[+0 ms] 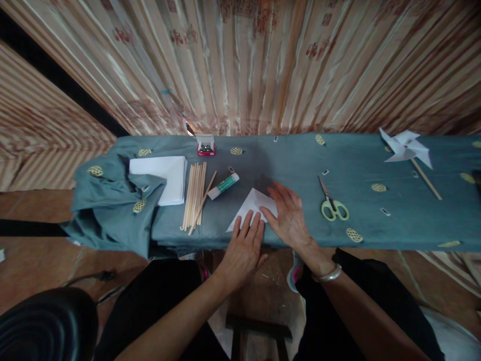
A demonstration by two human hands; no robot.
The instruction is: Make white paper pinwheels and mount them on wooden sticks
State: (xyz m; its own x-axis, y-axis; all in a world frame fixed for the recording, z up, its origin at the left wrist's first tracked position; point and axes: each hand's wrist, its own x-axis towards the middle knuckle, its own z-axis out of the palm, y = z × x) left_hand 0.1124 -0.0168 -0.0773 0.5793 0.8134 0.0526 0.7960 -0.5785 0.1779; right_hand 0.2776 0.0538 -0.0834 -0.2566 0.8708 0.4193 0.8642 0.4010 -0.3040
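Observation:
A white sheet of paper [252,202], folded into a triangle, lies on the green tablecloth close to the table's front edge. My left hand [246,245] presses flat on its lower edge with the fingers stretched out. Over the right part of the paper rests my right hand [289,215], fingers spread and thumb on the sheet; its palm hides the right corner. Left of the paper is a glue stick [224,186] with a green label. Scissors [331,203] with light green handles lie to the right of my right hand.
Several wooden sticks [195,195] lie beside a stack of white paper [175,180] on the left. Behind them stands a small red box [206,146] of metal pieces. A paper pinwheel [408,146] on a stick lies far right. A pleated curtain [240,70] hangs behind the table.

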